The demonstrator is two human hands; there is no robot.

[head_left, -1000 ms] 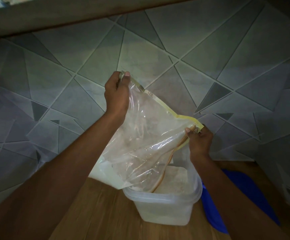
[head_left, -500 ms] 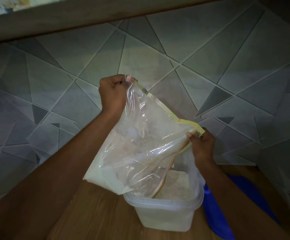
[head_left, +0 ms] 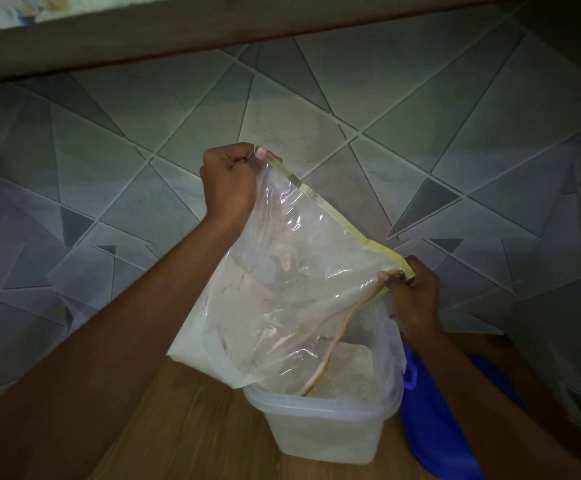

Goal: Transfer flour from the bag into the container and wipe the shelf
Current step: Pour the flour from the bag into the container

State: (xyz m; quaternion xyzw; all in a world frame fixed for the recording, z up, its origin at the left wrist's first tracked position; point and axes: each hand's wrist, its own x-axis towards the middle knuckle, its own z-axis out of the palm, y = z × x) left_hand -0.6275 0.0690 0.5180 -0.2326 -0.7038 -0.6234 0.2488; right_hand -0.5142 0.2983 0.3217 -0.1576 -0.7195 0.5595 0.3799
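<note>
L hand: gripping 1 top corner of the bag, fingers curling tight round the plastic, thumb pressing on the yellow edge strip; holding that corner high, close to the wall.
R hand: pinching the other top corner, fingers closing on the yellow strip; holding it lower, just above the container's far R rim.
Bag: clear plastic w/ a yellow edge, hanging tilted between the 2 hands, sloping from upper L down to lower R; its lower part is dipping into the container's mouth.
Flour in bag: white mass sitting in the bag's bottom L corner, hanging just outside the container's L rim, above the shelf.
Flour in container: pale heap lying inside, showing under the bag's hanging edge.
Container: cloudy squarish plastic tub, standing upright on the shelf w/ its mouth open, directly under the bag.
Blue thing: lying just R of the container, partly hiding under the R forearm; can't tell if it's a lid or a cloth, or if it's touching the tub.
Shelf: wooden board, carrying the tub and the blue thing.
Wall: grey tiles w/ triangle pattern, rising behind both hands.
Top board: running across the upper edge of the view.
</note>
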